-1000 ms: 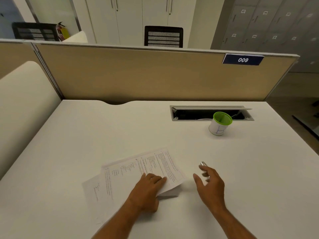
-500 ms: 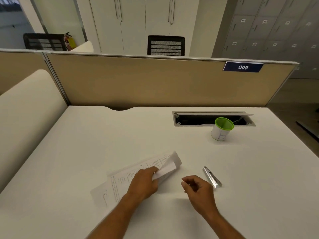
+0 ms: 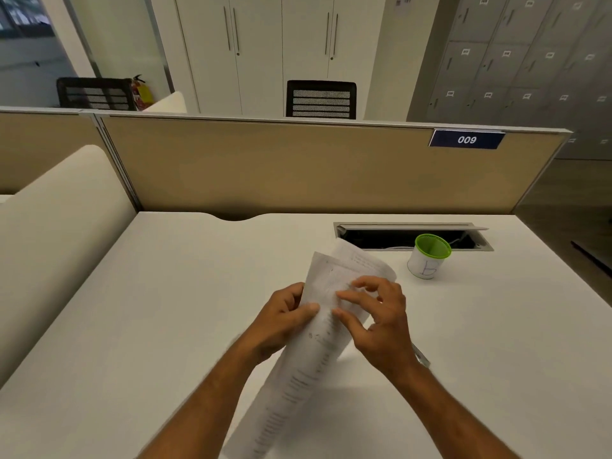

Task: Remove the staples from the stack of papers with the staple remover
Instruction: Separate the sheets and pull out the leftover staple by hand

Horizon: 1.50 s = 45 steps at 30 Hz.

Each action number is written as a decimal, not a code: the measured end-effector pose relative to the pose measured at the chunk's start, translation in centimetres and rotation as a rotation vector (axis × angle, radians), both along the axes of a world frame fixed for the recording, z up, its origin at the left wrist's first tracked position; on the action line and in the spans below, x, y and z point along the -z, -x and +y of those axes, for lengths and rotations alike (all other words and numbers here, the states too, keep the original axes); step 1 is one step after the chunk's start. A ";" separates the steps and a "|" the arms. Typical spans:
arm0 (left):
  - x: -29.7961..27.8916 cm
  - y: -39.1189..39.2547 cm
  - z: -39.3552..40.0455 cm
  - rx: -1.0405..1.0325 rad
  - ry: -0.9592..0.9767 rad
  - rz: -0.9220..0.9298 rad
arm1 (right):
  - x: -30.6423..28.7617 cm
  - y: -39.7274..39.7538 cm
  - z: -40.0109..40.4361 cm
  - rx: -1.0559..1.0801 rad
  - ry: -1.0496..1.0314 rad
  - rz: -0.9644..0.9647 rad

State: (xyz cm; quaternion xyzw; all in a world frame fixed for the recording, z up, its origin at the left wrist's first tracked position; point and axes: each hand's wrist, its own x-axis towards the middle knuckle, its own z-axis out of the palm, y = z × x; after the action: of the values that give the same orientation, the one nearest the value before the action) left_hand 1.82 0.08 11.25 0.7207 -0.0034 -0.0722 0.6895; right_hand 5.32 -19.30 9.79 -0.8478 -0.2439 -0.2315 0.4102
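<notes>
1. White desk [image 3: 165,309], one; wide bare room left, beige divider [image 3: 298,167] behind.
2. One stack of papers [image 3: 311,366] lifted above desk, centre; left hand [image 3: 281,321] grips its edge, right hand [image 3: 377,323] fingers touching its front, loosely spread.
3. One green-rimmed cup [image 3: 429,256] near cable slot [image 3: 410,236].
4. One staple remover [image 3: 421,356] on desk, mostly hidden behind right wrist.

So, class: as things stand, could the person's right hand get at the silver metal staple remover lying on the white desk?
Probably yes. The silver metal staple remover lies just under the right hand, with nothing between them, though that hand's fingers touch the printed paper stack.
</notes>
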 end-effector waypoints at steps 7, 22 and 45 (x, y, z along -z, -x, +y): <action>-2.3 -0.2 -1.3 -0.021 0.119 -0.080 | -2.6 0.1 0.1 -0.015 -0.026 -0.099; -5.7 -1.5 -0.6 0.049 -0.084 -0.146 | -6.9 -2.2 -1.3 -0.218 0.083 -0.090; -6.7 -3.0 -0.6 0.163 -0.416 -0.196 | -10.6 -4.0 -1.3 -0.346 0.179 0.299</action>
State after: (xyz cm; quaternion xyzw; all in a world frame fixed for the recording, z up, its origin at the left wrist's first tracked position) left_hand 4.83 -0.54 17.90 0.8481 -0.1137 -0.0566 0.5144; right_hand 9.37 -20.60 20.37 -0.8511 -0.3417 -0.0069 0.3986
